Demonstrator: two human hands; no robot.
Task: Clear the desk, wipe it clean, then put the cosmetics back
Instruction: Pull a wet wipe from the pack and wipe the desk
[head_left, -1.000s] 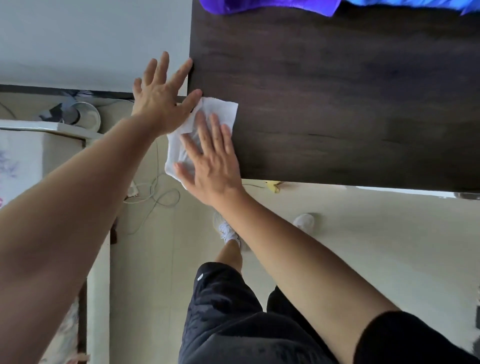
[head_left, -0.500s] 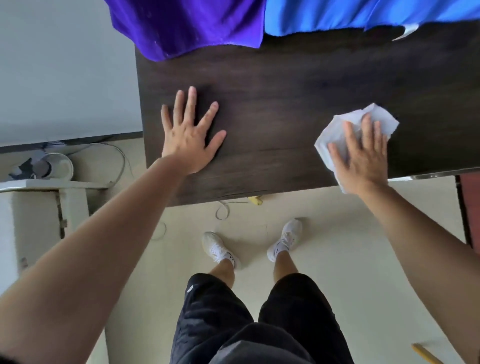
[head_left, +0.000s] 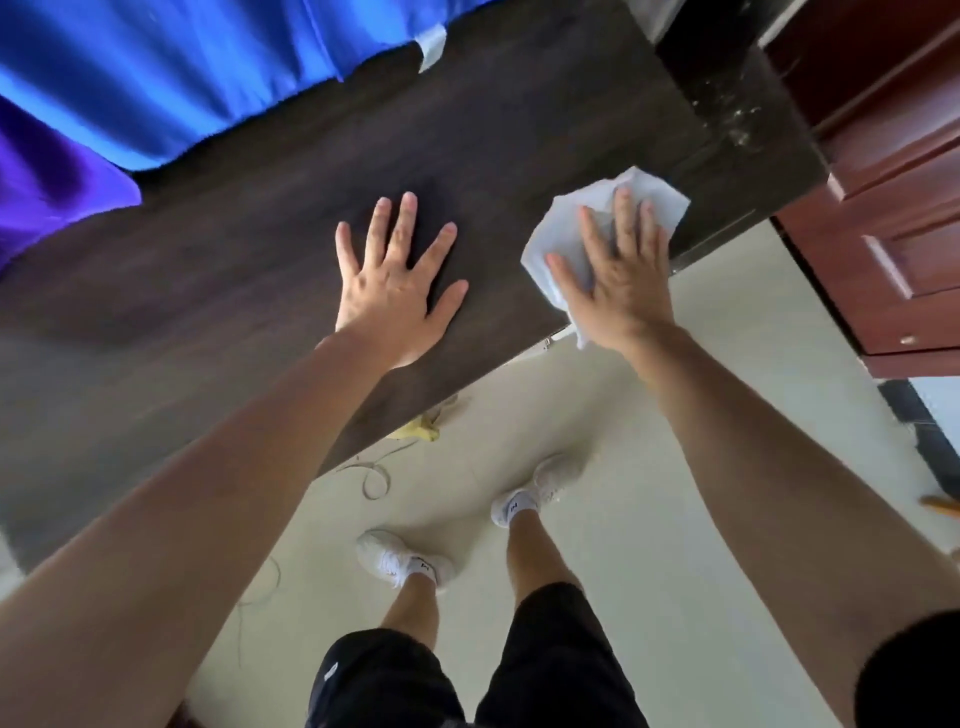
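A dark wooden desk (head_left: 249, 249) fills the upper left of the head view. My left hand (head_left: 397, 283) lies flat on it with fingers spread. My right hand (head_left: 615, 278) presses a crumpled white wipe (head_left: 657, 195) onto the desk near its right front corner, fingers straight on top of the wipe. No cosmetics are in view.
Blue cloth (head_left: 208, 67) and purple cloth (head_left: 47, 192) hang over the desk's far edge. A reddish wooden cabinet (head_left: 893, 218) stands right of the desk. On the pale floor lie a yellow scrap (head_left: 418, 431) and a thin cable (head_left: 371, 475) near my feet.
My right hand has slid the wipe from the desk's left edge across to its right front corner. My left hand moved onto the desk and stays flat there. The view has tilted.
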